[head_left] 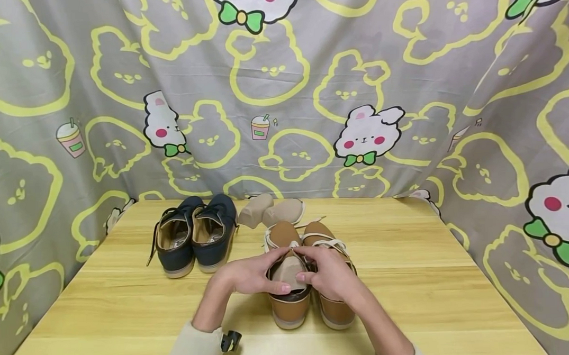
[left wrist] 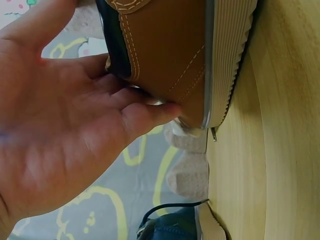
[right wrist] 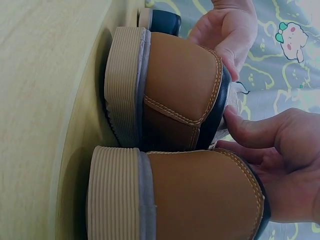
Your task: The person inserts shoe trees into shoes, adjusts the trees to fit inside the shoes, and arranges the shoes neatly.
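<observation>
A brown lace-up shoe (head_left: 289,307) with white laces stands on the table, heel toward me. A beige-grey shoe insert (head_left: 288,272) sits in its opening. My left hand (head_left: 255,274) holds the shoe's left side, its thumb over the insert and its fingers outside along the upper (left wrist: 165,55). On the other side my right hand (head_left: 331,273) holds the opening, its thumb touching the insert and its fingers near the tongue and partly hidden. The matching brown shoe (head_left: 337,312) stands close at the right, partly under the right hand and forearm.
Two navy lace-up shoes (head_left: 176,260) stand at the back left. Beyond the brown shoes lie two loose beige inserts (head_left: 256,210). A patterned curtain (head_left: 281,109) hangs around the back and sides of the wooden table (head_left: 413,278).
</observation>
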{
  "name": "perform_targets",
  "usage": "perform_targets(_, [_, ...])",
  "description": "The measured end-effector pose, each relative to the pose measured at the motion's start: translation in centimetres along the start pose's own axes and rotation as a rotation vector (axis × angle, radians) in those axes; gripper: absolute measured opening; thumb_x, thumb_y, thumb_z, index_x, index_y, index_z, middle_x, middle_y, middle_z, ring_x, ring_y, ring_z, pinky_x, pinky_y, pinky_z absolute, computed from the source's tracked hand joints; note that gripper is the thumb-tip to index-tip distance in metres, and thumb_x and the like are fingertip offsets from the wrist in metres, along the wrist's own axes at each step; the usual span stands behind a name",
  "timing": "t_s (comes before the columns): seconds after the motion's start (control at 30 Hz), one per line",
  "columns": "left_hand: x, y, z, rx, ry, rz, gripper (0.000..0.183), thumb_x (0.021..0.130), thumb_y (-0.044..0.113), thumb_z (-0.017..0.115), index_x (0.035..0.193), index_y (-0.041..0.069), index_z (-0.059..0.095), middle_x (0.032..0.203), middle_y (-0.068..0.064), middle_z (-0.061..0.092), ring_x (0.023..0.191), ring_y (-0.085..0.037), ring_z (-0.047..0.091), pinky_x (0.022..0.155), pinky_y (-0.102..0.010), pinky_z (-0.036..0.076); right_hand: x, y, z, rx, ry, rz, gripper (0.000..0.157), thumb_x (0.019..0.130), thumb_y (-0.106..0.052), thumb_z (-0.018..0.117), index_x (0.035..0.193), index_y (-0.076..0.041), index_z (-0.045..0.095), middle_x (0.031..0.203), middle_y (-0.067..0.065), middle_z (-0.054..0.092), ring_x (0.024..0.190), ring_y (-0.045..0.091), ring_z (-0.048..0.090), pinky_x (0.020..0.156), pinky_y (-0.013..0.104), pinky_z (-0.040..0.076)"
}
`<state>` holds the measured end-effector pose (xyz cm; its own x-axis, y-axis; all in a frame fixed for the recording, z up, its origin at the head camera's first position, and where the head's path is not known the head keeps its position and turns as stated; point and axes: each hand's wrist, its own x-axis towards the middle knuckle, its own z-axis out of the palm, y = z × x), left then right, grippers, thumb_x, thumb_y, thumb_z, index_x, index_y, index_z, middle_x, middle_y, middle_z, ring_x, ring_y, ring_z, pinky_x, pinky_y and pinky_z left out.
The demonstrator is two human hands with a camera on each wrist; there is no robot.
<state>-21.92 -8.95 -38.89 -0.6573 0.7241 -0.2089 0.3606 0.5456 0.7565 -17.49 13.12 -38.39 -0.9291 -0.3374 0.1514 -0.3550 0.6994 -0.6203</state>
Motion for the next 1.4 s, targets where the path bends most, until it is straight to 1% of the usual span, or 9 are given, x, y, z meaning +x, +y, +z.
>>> perform_targets(0.37, [-0.05, 0.29, 0.18, 0.024, 0.033, 0.001, 0.089, 0.094, 0.035, 0.073, 0.161, 0.006, 0.022, 0.16, -0.017, 0.035, 0.148, -0.032, 0.035, 0.119, -0.051, 0.03, 0.09, 0.14, 0.06, -0.008, 0.002, -0.009, 0.059, 0.083, -0.015, 0.083, 0.138, -0.004, 0.063, 0.13, 0.016, 0.068, 0.122, 0.034, 0.063, 0.101, 0.053, 0.05])
perform_targets(0.77, [-0.01, 0.33, 0.27, 0.04, 0.054, -0.003, 0.089, 0.092, 0.033, 0.075, 0.16, 0.007, 0.024, 0.156, -0.017, 0.041, 0.146, -0.032, 0.04, 0.118, -0.051, 0.032, 0.0, 0.06, 0.1, -0.007, -0.004, 0.014, 0.059, 0.084, -0.018, 0.083, 0.139, -0.008, 0.063, 0.133, 0.014, 0.067, 0.127, 0.033, 0.06, 0.104, 0.053, 0.048])
perform_targets(0.9, [-0.08, 0.34, 0.25, 0.047, 0.064, 0.003, 0.088, 0.092, 0.032, 0.076, 0.16, 0.006, 0.026, 0.153, -0.017, 0.045, 0.143, -0.033, 0.043, 0.116, -0.052, 0.034, -0.01, 0.07, 0.12, 0.004, -0.011, 0.018, 0.06, 0.084, -0.018, 0.082, 0.14, -0.008, 0.062, 0.135, 0.013, 0.066, 0.128, 0.033, 0.059, 0.105, 0.053, 0.047])
perform_targets(1.07, [-0.15, 0.41, 0.22, 0.059, 0.092, -0.002, 0.087, 0.089, 0.03, 0.079, 0.159, 0.008, 0.03, 0.147, -0.017, 0.052, 0.136, -0.033, 0.05, 0.112, -0.052, 0.038, 0.05, 0.06, 0.22, 0.022, -0.011, 0.03, 0.062, 0.084, -0.02, 0.082, 0.141, -0.009, 0.061, 0.138, 0.012, 0.064, 0.131, 0.033, 0.057, 0.107, 0.053, 0.046])
perform_targets(1.3, [-0.2, 0.63, 0.33, 0.109, 0.14, -0.033, 0.085, 0.086, 0.029, 0.082, 0.157, 0.013, 0.037, 0.139, -0.013, 0.06, 0.128, -0.032, 0.056, 0.107, -0.051, 0.043, 0.08, 0.16, 0.4, 0.009, 0.011, 0.019, 0.062, 0.083, -0.021, 0.083, 0.14, -0.009, 0.062, 0.136, 0.012, 0.066, 0.122, 0.031, 0.063, 0.102, 0.052, 0.049])
perform_targets(1.4, [-0.18, 0.69, 0.4, 0.126, 0.161, -0.037, 0.084, 0.085, 0.027, 0.083, 0.156, 0.013, 0.04, 0.136, -0.013, 0.062, 0.127, -0.031, 0.058, 0.107, -0.05, 0.044, 0.08, 0.12, 0.46, 0.011, 0.016, 0.02, 0.062, 0.083, -0.022, 0.084, 0.14, -0.008, 0.062, 0.136, 0.012, 0.066, 0.121, 0.032, 0.063, 0.102, 0.052, 0.049])
